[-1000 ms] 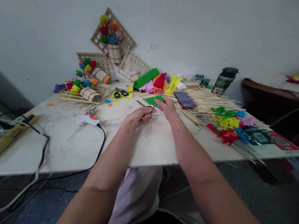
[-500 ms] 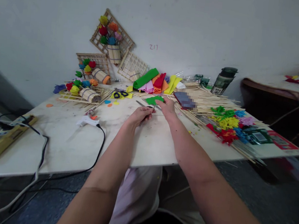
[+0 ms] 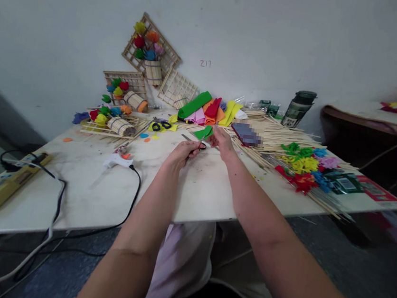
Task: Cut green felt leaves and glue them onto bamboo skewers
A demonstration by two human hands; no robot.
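My left hand (image 3: 186, 151) is closed in a pinch on a thin stem that slants up from its fingertips towards the green piece. Scissors lie on the table beneath that hand; one blade (image 3: 186, 137) pokes out to its left and a dark handle loop (image 3: 202, 146) shows at its fingertips. My right hand (image 3: 221, 142) has bent fingers at the right edge of a small green piece of craft paper or felt (image 3: 203, 132). Its grip is partly hidden, but the fingers appear closed on the green piece.
Folded coloured sheets (image 3: 212, 111), a phone (image 3: 246, 133) and many thin sticks (image 3: 282, 138) lie behind. Cut flowers (image 3: 302, 163) and a bottle (image 3: 299, 109) are right. At left are stick baskets (image 3: 121, 126), yellow-backed scissors (image 3: 161, 125), a glue gun (image 3: 118, 160) and a power strip (image 3: 3, 189).
My right hand has turned slightly, and the green piece looks narrower and more gathered near the stem. The left hand has shifted a little left, baring the scissors' handle loop.
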